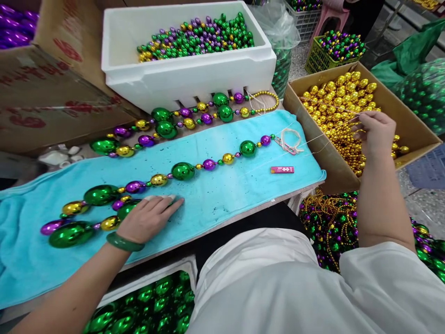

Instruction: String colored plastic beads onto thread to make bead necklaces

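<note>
A string of green, purple and gold beads (183, 171) lies in a bent line across a turquoise towel (208, 204). At its near end, my left hand (148, 215) rests with fingers stretched out, partly covering a green bead. My right hand (377, 127) is raised above a cardboard box of gold beads, its fingers pinched on a thin white thread (320, 136). The thread runs left toward the strand's far end, where a loose loop of white cord (291, 140) lies. A small pink packet (282, 170) sits on the towel just below that cord.
Behind the towel lies a second bead necklace (189, 123) beside a white foam box (187, 76) of mixed beads. The cardboard box (323, 174) stands at the right, with heaped bead strands (330, 222) below it. Another carton (59, 93) stands left; green beads (149, 301) fill a container below.
</note>
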